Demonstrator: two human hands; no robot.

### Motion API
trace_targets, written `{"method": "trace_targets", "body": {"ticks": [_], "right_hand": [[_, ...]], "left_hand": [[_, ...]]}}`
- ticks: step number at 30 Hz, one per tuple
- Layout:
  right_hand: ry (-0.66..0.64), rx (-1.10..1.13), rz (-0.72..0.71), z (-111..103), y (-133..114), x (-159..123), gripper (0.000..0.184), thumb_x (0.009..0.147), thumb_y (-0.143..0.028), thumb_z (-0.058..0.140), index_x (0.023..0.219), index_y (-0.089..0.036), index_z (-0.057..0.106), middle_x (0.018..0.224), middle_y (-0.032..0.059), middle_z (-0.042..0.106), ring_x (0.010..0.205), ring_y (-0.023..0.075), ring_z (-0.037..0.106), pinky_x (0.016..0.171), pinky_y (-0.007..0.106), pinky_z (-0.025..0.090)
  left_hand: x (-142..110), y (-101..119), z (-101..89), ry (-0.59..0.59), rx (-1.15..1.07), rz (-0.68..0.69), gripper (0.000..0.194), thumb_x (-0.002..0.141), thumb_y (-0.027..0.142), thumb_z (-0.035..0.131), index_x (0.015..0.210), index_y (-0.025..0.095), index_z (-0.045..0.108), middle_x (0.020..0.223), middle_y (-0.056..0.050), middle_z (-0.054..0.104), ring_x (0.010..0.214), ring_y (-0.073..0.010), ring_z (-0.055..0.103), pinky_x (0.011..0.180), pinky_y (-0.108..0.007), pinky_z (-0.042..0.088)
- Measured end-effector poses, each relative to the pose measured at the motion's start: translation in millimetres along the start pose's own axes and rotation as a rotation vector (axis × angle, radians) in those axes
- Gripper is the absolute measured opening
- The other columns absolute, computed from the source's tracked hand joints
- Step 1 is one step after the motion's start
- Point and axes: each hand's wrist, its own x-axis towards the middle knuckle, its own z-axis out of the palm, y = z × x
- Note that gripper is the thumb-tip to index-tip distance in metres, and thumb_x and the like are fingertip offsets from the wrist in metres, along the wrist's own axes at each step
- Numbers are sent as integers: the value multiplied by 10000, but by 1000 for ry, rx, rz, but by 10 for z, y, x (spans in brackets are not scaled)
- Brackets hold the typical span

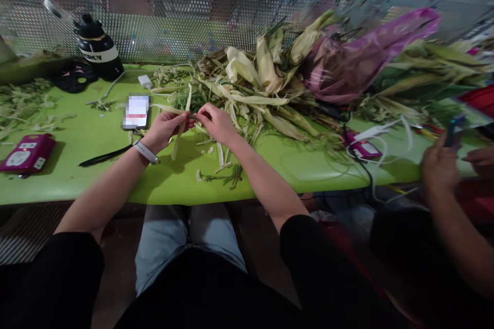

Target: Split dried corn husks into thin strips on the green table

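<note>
Pale corn husk strips [178, 141] cross between the fingers of my left hand [169, 126], which is closed in a pinch and wears a light watch on the wrist. Close beside it, my right hand [218, 123] pinches a thin dark strand [193, 116] that runs to the left fingertips. Whether the strand is part of the husk strips I cannot tell. Both hands are just above the green tabletop [160, 182]. Behind them lies a heap of corn husks [266, 69] with shredded green strips. A few scraps [233, 177] lie under my right forearm.
A phone [138, 109] lies left of my hands, near a strap [104, 156]. Further left are a magenta box [28, 153] and black bottle [98, 49]. On the right are a purple bag [339, 69], cables [405, 136] and another person's hand [440, 164] holding a phone. Perforated metal stands behind.
</note>
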Motion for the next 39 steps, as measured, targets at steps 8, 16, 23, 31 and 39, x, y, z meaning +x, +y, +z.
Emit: {"method": "trace_targets", "body": {"ticks": [8, 16, 23, 31, 39], "right_hand": [[83, -19, 72, -59, 69, 28, 244, 983, -375, 472, 902, -198, 620, 858, 63, 672, 817, 210, 612, 785, 343, 454], [89, -73, -39, 9, -135, -53, 289, 948, -452, 510, 915, -199, 646, 992, 119, 660, 986, 268, 578, 916, 451, 452], [-323, 163, 151, 278, -284, -146, 272, 835, -438, 667, 859, -167, 661, 826, 50, 709, 713, 156, 612, 664, 281, 443], [-189, 335, 234, 308, -208, -124, 103, 827, -273, 621, 798, -188, 572, 726, -3, 652, 666, 142, 607, 653, 276, 476], [21, 127, -19, -9, -130, -27, 153, 944, -341, 540, 917, -207, 611, 946, 68, 668, 910, 203, 626, 863, 362, 495]], "left_hand": [[88, -71, -30, 196, 4, 217, 159, 825, 301, 737, 878, 152, 720, 836, -66, 743, 821, -147, 714, 797, -264, 561], [92, -62, -36, 208, 6, 210, 162, 844, 327, 708, 873, 169, 687, 859, -69, 743, 896, -164, 707, 852, -292, 550], [60, -77, -23, 117, 7, 249, 260, 711, 283, 822, 915, 169, 706, 988, -83, 752, 984, -171, 692, 863, -264, 525], [65, -49, -39, 201, 31, 246, 213, 702, 254, 810, 856, 162, 695, 895, -68, 743, 824, -147, 684, 758, -261, 519], [55, -26, -43, 184, 106, 180, 126, 697, 194, 775, 778, 157, 686, 789, -34, 684, 716, -112, 606, 703, -241, 481]]}}
